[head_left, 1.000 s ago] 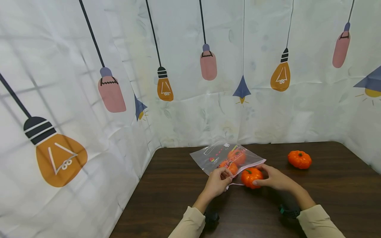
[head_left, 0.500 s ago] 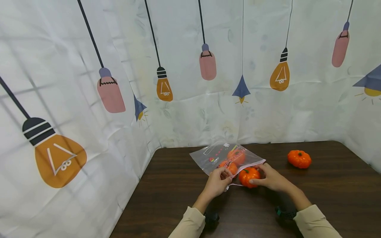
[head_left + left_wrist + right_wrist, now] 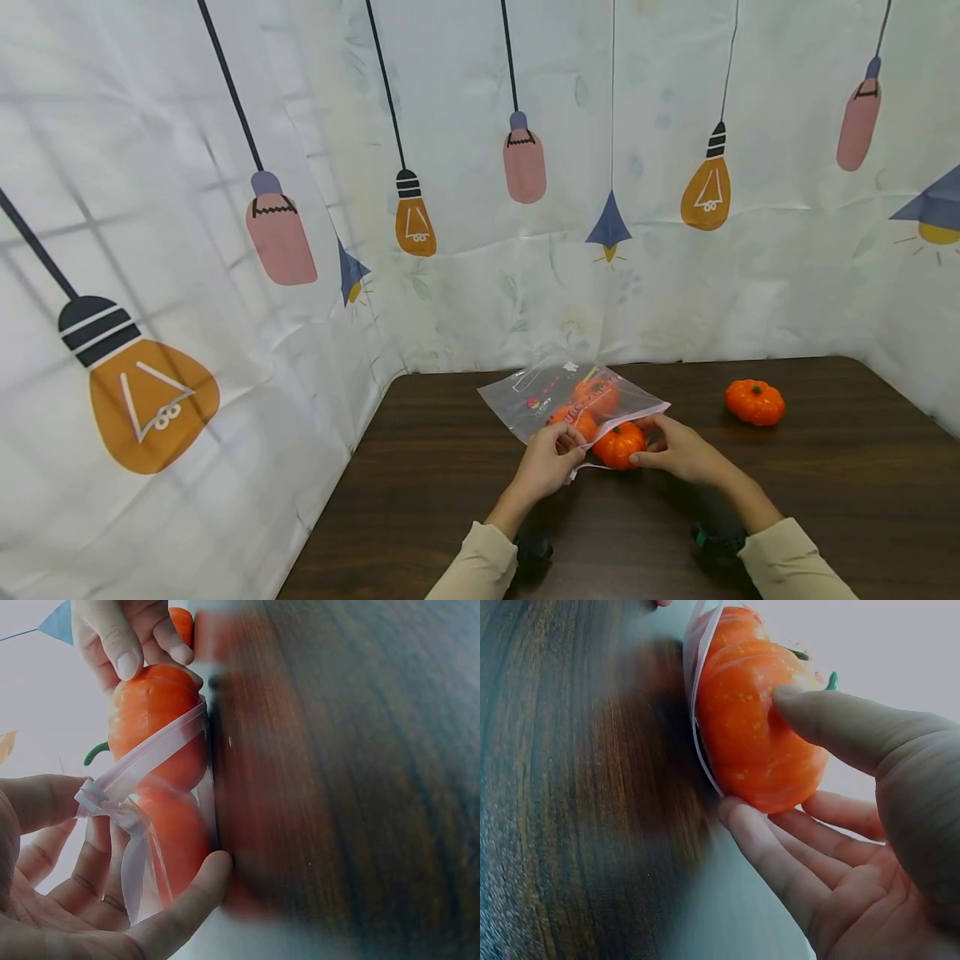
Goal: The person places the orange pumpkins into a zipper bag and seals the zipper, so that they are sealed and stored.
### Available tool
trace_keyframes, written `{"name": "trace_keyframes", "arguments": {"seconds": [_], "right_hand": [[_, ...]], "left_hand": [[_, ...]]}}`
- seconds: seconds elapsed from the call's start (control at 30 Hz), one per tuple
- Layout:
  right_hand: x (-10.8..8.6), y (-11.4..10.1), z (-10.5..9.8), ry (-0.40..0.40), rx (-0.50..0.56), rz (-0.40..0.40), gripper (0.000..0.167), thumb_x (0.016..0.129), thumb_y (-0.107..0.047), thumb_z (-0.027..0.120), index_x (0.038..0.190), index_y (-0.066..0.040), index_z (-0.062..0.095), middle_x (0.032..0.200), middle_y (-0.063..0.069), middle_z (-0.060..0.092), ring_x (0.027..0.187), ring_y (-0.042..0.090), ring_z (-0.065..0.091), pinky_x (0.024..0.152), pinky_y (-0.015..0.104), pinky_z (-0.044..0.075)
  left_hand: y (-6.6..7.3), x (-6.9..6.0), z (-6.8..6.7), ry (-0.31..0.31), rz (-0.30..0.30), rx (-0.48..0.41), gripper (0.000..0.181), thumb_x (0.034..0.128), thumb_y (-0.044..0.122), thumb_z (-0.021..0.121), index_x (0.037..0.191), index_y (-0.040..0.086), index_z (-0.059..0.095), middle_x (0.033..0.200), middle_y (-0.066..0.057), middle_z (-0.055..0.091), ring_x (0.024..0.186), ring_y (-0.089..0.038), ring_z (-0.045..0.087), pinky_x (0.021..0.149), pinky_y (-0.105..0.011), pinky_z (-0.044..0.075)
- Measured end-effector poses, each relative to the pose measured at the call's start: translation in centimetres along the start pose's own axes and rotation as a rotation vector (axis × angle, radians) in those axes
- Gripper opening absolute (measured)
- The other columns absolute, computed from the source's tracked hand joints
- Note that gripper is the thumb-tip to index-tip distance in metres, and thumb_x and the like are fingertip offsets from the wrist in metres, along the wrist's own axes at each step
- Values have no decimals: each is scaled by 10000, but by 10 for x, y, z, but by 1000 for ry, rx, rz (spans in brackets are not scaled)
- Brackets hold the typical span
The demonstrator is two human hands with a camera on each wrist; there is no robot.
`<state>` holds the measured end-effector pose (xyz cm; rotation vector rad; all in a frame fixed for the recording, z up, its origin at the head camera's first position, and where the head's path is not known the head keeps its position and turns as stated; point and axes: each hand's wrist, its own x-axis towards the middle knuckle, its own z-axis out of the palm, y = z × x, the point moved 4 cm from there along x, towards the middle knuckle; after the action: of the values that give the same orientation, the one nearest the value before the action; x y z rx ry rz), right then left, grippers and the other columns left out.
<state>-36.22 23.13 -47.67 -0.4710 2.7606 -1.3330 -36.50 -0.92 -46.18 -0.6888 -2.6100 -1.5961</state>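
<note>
A clear bag with a pink edge [image 3: 540,398] lies on the table, two orange pumpkins [image 3: 597,395] inside it. My left hand [image 3: 547,462] pinches the bag's edge near its mouth; in the left wrist view the pink strip [image 3: 154,754] crosses a pumpkin [image 3: 150,705]. My right hand [image 3: 686,454] holds that orange pumpkin [image 3: 619,446], partly within the mouth. From the right wrist view, the thumb lies on top of the pumpkin [image 3: 757,727] and the fingers are beneath and beside it.
Another orange pumpkin [image 3: 754,402] sits at the right on the dark wooden table [image 3: 420,467]. A white curtain [image 3: 465,300] printed with lamps stands behind and to the left. Dark bands are on both wrists.
My right hand has moved left, bringing its pumpkin further into the bag's mouth. The left hand has stayed at the edge of the bag.
</note>
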Motion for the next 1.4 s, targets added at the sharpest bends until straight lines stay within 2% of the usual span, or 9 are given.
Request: {"name": "trace_keyframes", "arguments": {"seconds": [0.23,0.47,0.63,0.8,1.07,1.2,1.4], "right_hand": [[0,-1,1,27,10,2,569,862,-279,824,1251,27,545,1207,203,634,940,233,707,736,306,555],[3,-3,3,100,-30,1,545,855,-290,827,1218,30,576,985,88,631,829,168,588,680,249,491],[4,-2,5,130,-34,34,539,847,-292,833,1193,34,579,968,84,656,831,164,604,686,246,501],[5,-2,7,149,-47,40,440,849,-291,830,1106,-2,620,959,66,695,836,147,639,701,247,515],[6,-8,13,100,-19,-60,361,881,-243,797,1125,-6,677,1013,88,734,866,153,688,738,236,553],[7,-10,15,78,-9,-63,372,892,-247,789,1154,-9,674,1024,79,723,861,142,670,728,230,545],[7,-15,21,-4,24,-80,406,927,-252,754,1226,0,646,1098,109,718,925,184,680,750,245,548]], "left_hand": [[0,0,0,-1,5,-6,60,921,62,712,893,107,684,722,-25,595,499,-34,498,464,-211,451],[-2,0,1,-7,-1,-12,60,929,64,709,896,108,684,726,1,593,508,-32,507,471,-211,459],[-1,0,1,-5,7,-7,54,925,68,711,895,104,684,732,8,602,537,-18,504,495,-204,456],[0,-1,1,-5,11,0,36,918,65,711,907,92,690,734,13,607,544,-13,508,503,-200,454],[-1,0,1,2,9,22,49,922,93,721,898,118,686,734,24,606,570,-7,505,542,-197,445],[0,-1,1,-1,6,15,65,927,95,721,897,140,685,727,35,600,576,-12,507,543,-198,444],[0,-1,1,-8,15,5,63,932,96,722,901,137,685,728,29,606,585,-11,513,550,-196,452]]}}
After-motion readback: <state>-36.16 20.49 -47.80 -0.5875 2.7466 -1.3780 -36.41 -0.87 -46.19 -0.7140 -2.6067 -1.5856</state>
